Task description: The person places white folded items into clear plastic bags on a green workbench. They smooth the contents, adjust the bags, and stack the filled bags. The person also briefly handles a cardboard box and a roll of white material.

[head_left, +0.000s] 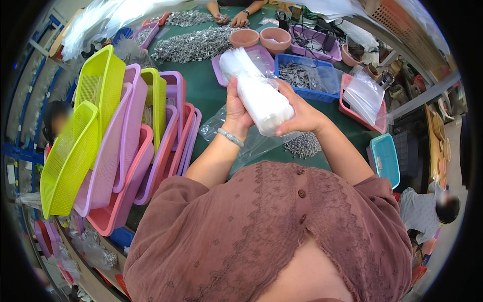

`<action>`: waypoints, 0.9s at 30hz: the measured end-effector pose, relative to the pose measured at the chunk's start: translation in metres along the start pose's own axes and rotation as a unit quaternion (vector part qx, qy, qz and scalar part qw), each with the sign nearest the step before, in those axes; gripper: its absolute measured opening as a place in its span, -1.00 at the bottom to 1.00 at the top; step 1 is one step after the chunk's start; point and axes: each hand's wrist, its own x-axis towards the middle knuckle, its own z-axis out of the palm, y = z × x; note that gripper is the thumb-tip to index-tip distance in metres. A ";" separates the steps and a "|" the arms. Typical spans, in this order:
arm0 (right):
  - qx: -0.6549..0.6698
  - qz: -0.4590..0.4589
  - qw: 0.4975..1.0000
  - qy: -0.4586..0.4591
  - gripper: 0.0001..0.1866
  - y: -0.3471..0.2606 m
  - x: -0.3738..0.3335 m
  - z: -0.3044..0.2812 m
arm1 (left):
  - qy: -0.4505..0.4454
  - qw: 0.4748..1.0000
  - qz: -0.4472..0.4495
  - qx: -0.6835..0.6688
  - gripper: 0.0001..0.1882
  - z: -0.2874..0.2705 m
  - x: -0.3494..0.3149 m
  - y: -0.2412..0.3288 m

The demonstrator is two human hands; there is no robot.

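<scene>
**Thick white bundle of thin plastic film (264, 103) clasped from both sides**

The bundle is held above the dark green tabletop (201, 93). The left hand (238, 106) presses its left flank, thumb upward; the right hand (302, 109) grips its right side near the lower end. It looks light and soft, probably slippery where layers slide; the compact lower end should give firmer hold than the loose, floppy top. Creasing seems likelier than breaking.

No writing is readable on it. Beneath lies a clear, crumpled plastic sheet (246, 151), beside a pile of small silvery pieces (303, 145). Farther right, the turquoise plastic basket (386, 163) bears a pale mark, too small to read.
</scene>
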 end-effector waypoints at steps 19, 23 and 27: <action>-0.190 -0.099 0.972 0.099 -0.44 -0.011 -0.003 -0.006 | -0.086 0.995 -0.007 0.043 -0.23 0.006 0.002 0.005; -0.234 -0.099 0.960 0.119 -0.35 -0.019 -0.005 -0.013 | -0.066 0.997 0.022 0.043 -0.27 0.009 0.003 0.006; -0.265 -0.099 0.957 0.067 -0.19 -0.069 0.004 -0.026 | -0.042 0.996 0.050 0.060 -0.27 0.005 0.012 0.009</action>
